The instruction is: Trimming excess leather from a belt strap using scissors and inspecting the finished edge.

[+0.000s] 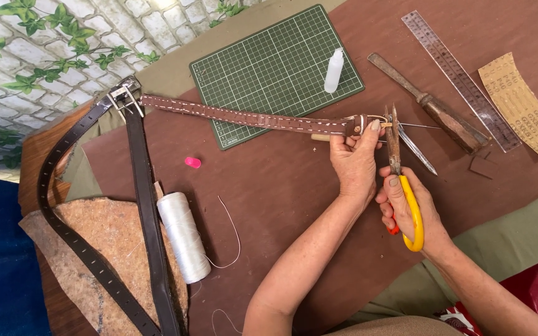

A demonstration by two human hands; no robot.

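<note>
1. Scissors [400, 180] with yellow handles sit in the right hand [406, 208], fingers clenched through the loops, rusty blades pointing up toward the end of a brown stitched strap [250, 117].
2. Left hand [355, 163] pinches that strap's end between thumb and fingers, a grip closed on the leather right beside the scissor blades.
3. The strap stretches leftward across the lower edge of a green cutting mat [269, 68] to a metal buckle [122, 96], where it meets a darker belt [147, 205] that runs down over a rough stone slab [94, 249].
4. A small white glue bottle [334, 70] stands on the mat.
5. On the brown desk [294, 199] to the right lie a wooden-handled chisel [434, 106], a clear ruler [462, 78] and a sheet of sandpaper [524, 112], all near one another.
6. A spool of white thread [184, 236] lies just beside the dark belt, its loose end curling across the desk; a pink thimble [192, 162] sits well apart above it.
</note>
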